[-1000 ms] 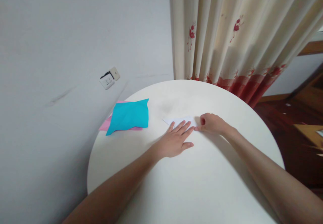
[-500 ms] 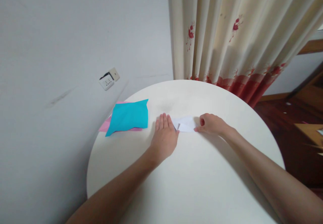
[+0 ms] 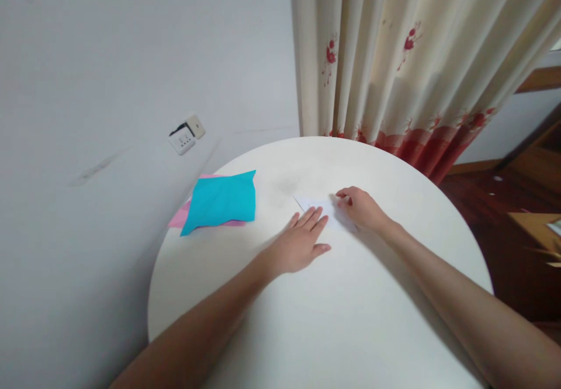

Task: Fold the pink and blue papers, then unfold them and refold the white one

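A small folded sheet of white paper [image 3: 335, 221] lies on the round white table [image 3: 333, 319], partly covered by both hands. My left hand [image 3: 298, 245] rests palm down with its fingers spread, the fingertips on the paper's near left part. At the paper's right end, my right hand [image 3: 362, 209] has its fingers curled in around the edge. The exact grip of its thumb is hard to see. One pointed corner of the paper sticks out beyond my left fingertips.
On the table's left side a blue sheet [image 3: 222, 201] lies over pink paper [image 3: 179, 218]. A wall with a socket [image 3: 182, 141] borders the table on the left. Behind it hangs a cream curtain [image 3: 363, 56] with red flowers.
My left hand has shifted right and toward me, and its fingers have spread. My right hand has changed its hold at the paper's right end. The paper's angle has turned somewhat.
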The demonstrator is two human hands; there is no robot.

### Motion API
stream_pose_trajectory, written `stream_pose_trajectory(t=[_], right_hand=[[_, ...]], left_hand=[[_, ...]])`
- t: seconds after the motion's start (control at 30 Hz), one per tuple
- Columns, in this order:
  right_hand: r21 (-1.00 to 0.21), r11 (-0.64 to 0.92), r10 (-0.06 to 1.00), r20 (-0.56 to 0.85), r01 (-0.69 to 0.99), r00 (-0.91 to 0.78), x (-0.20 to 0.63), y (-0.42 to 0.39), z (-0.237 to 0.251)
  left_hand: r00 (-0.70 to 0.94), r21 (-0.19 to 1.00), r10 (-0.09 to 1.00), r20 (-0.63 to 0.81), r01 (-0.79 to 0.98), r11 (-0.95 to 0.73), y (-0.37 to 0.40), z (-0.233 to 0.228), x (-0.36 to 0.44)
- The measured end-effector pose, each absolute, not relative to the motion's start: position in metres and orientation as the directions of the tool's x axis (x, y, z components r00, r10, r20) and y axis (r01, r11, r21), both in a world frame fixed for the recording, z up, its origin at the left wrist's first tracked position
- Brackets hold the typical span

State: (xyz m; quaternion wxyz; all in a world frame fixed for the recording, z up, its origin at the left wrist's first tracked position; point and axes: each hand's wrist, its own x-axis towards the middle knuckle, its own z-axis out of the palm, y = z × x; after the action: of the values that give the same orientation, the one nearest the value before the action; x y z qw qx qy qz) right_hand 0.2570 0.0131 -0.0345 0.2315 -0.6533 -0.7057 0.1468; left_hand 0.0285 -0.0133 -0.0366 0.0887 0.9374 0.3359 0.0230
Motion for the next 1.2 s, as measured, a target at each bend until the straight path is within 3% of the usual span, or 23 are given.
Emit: stream_pose_trajectory(t=[0.2, 0.57, 0.7, 0.77, 0.87, 0.97, 1.2], right_hand=[[-0.487, 0.177, 0.984, 0.080, 0.855, -0.158, 0.261, 0.010, -0.038], [-0.541, 0.100, 0.992, -0.012, 0.835, -0.127, 0.255, 0.003, -0.028], [-0.541, 0.054, 0.996, -0.034, 0.839, -0.086, 0.260, 0.004, -0.027], [-0.567, 0.047, 0.996, -0.039, 0.822, -0.083, 0.262, 0.004, -0.027], [-0.619, 0.070, 0.993, -0.029, 0.782, -0.111, 0.263, 0.005, -0.029], [-0.640, 0.138, 0.984, 0.000, 0.756, -0.179, 0.261, 0.005, -0.028], [-0.776, 0.252, 0.852, -0.105, 0.578, -0.513, 0.274, 0.000, -0.009]], left_hand=[[0.805, 0.230, 0.567, 0.174, 0.527, -0.818, 0.007, -0.021, 0.018], [0.690, 0.286, 0.671, 0.271, 0.608, -0.741, 0.004, -0.029, 0.039], [0.791, 0.356, 0.549, 0.270, 0.447, -0.820, 0.005, -0.036, 0.040], [0.828, 0.323, 0.501, 0.252, 0.416, -0.850, 0.003, -0.036, 0.038], [0.811, 0.204, 0.516, 0.275, 0.475, -0.856, -0.003, -0.029, 0.037], [0.772, 0.178, 0.571, 0.281, 0.542, -0.821, -0.007, -0.023, 0.037], [0.710, 0.312, 0.658, 0.251, 0.584, -0.749, -0.002, -0.032, 0.038]])
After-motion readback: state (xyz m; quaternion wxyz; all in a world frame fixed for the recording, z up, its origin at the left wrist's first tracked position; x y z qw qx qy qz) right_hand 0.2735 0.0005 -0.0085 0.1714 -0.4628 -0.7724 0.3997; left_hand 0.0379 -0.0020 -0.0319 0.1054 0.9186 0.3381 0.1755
